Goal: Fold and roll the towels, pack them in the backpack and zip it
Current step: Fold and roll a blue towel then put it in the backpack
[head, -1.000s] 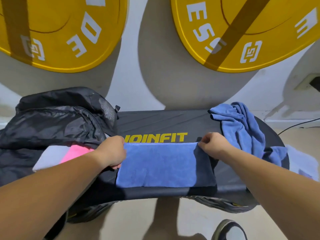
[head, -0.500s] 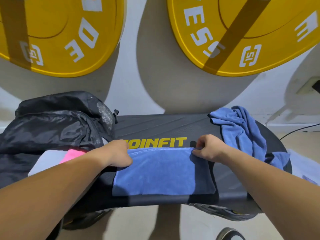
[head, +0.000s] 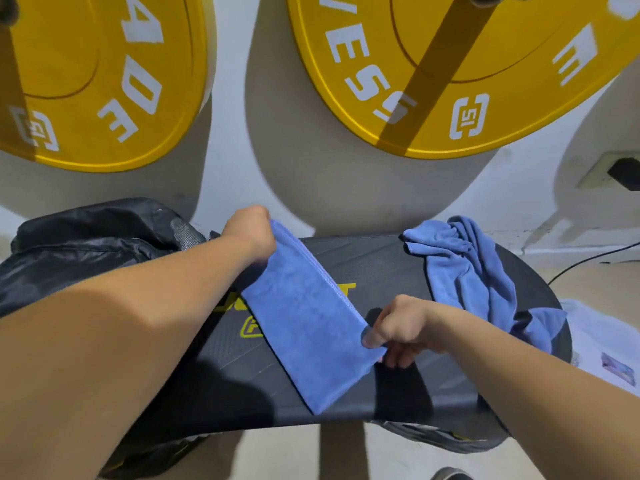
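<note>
- The folded towel [head: 304, 323] is a blue strip of several layers, stretched on a slant over the middle of the bench [head: 381, 258]. Its far end is above the bench's back edge and its near corner hangs close to the front edge. I cannot tell whether that corner touches the pad.
- The left hand [head: 251, 232] is clenched round the far short end, with the cloth coming out of the fist.
- The right hand [head: 403, 327] pinches the near short end, thumb on top and fingers curled beneath.
- Handling, as I judge it: the cloth looks like light, soft, plush microfibre with no stiffness of its own. It holds a flat shape only because both ends are pulled apart, and it would sag or unfold if either end went slack.
- The nap should grip the fingers well, so slipping is unlikely. The greater risk is the layers sliding apart along the stitched long edge.
- Best hold: both short ends with all layers pinched together. For rolling, lay it flat on the pad and start from one short end.
- A crumpled towel [head: 464, 271], same blue, lies heaped at the bench's right end and droops over that edge. It is not yet folded.
- The backpack [head: 86, 244], black and limp, sits at the bench's left end.
- Yellow weight plates [head: 86, 81] lean against the wall behind.
</note>
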Action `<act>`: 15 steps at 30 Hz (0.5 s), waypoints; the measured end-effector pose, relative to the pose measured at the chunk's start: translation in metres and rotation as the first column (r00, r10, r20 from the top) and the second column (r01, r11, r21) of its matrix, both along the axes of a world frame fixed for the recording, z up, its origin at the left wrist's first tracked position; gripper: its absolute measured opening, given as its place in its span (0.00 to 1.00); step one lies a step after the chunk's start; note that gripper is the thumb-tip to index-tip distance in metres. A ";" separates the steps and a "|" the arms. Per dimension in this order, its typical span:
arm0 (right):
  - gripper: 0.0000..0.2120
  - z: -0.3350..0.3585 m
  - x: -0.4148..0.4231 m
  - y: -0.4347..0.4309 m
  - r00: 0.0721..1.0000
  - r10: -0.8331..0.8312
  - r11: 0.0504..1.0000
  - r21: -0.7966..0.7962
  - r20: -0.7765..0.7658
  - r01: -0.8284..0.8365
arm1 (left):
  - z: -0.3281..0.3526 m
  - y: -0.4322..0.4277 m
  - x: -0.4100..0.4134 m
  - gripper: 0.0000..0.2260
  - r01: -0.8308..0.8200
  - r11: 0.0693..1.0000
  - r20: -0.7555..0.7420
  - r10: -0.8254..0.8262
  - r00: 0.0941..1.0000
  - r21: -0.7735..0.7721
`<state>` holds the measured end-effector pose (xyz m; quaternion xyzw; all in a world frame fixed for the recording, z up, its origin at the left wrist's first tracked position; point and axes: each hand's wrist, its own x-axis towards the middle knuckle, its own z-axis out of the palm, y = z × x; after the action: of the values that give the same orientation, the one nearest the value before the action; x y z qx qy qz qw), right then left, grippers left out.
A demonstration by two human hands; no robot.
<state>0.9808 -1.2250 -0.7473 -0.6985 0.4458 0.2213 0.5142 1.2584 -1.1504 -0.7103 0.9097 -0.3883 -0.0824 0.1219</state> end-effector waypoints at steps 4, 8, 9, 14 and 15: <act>0.10 -0.008 0.006 0.010 0.988 0.145 0.986 0.089 -0.045 -0.141 | 0.006 -0.020 -0.024 0.12 0.058 0.991 -0.077 -0.068 0.995 -0.122; 0.12 -0.005 0.008 0.014 0.972 0.201 0.979 0.054 -0.120 -0.196 | -0.010 0.011 -0.053 0.19 0.215 0.974 -0.182 -0.224 0.957 -0.068; 0.12 -0.003 0.009 0.017 0.966 0.217 0.976 0.051 -0.138 -0.212 | -0.014 0.024 -0.060 0.18 0.246 0.968 -0.208 -0.251 0.945 -0.050; 0.12 0.001 0.013 0.046 0.934 0.305 0.951 0.002 -0.185 -0.310 | -0.017 0.095 -0.095 0.12 0.490 0.862 -0.212 -0.459 0.863 0.129; 0.11 0.002 0.012 0.051 0.931 0.313 0.946 -0.029 -0.190 -0.324 | -0.018 0.108 -0.101 0.15 0.519 0.835 -0.213 -0.481 0.850 0.185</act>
<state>0.9929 -1.1744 -0.7451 -0.7532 0.3782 0.3516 0.4074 1.1574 -1.0422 -0.7284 0.7746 -0.5894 -0.2285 0.0174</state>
